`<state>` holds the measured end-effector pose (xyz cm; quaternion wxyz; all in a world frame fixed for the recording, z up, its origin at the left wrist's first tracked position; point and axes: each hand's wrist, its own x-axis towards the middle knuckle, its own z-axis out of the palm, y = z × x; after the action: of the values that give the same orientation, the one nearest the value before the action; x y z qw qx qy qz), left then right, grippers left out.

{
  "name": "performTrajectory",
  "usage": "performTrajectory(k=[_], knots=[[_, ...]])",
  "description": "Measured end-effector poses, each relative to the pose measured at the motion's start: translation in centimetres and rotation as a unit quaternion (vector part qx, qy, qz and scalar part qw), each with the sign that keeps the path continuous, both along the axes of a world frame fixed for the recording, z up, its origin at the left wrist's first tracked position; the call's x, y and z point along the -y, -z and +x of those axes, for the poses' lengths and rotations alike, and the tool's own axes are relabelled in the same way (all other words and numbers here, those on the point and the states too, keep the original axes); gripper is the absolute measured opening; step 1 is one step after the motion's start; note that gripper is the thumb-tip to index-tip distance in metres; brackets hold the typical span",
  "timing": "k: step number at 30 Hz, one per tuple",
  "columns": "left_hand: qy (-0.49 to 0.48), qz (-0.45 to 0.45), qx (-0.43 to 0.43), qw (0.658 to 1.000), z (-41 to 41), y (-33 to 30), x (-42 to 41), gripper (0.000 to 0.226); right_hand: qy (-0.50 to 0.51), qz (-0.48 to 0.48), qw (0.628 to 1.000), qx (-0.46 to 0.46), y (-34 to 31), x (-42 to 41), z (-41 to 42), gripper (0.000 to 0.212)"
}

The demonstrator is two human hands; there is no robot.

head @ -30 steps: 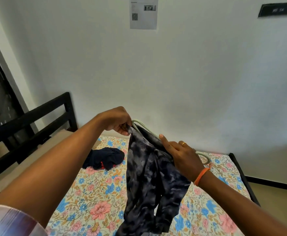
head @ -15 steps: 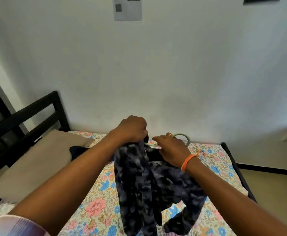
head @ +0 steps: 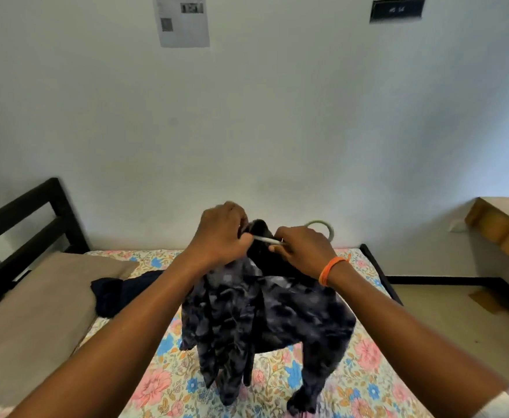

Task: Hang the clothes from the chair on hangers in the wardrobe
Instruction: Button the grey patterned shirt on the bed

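A spare dark garment lies on the floral bed at the left, waiting its turn. Centre frame, the left hand pinches the collar edge of the dark patterned shirt, held up above the bed, while the right hand grips the pale hanger, whose hook pokes out beyond. The step seems to be seating the shoulder; it would go best with the collar held taut and the hanger arm slid fully inside before letting go.
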<state>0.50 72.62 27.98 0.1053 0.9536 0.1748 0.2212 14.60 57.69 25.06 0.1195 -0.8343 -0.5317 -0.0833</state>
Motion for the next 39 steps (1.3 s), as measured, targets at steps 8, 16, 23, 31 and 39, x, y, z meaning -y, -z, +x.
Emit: performTrajectory(k=[8, 16, 23, 31, 39], knots=[[0.057, 0.016, -0.034, 0.998, 0.2, -0.5, 1.2, 0.03, -0.082, 0.06, 0.981, 0.163, -2.3, 2.1, -0.9, 0.017], [0.13, -0.161, 0.093, 0.974, 0.0, -0.8, 1.7, 0.019, 0.095, 0.453, 0.881, 0.094, -1.8, 8.4, -2.5, 0.052], [0.201, -0.181, 0.011, 0.963, 0.6, -2.0, 3.5, 0.017, 0.09, 0.439, 0.833, -0.324, -3.6, 11.4, -2.1, 0.022], [0.159, 0.035, 0.077, 0.984, 1.1, -1.5, 7.5, 0.02, 0.151, 0.321, 0.909, -0.22, -2.4, 15.0, -2.9, 0.026], [0.252, -0.095, 0.091, 0.959, 3.0, -2.1, 15.3, 0.019, 0.218, 0.355, 0.902, -0.111, -1.9, 17.6, -5.9, 0.041]])
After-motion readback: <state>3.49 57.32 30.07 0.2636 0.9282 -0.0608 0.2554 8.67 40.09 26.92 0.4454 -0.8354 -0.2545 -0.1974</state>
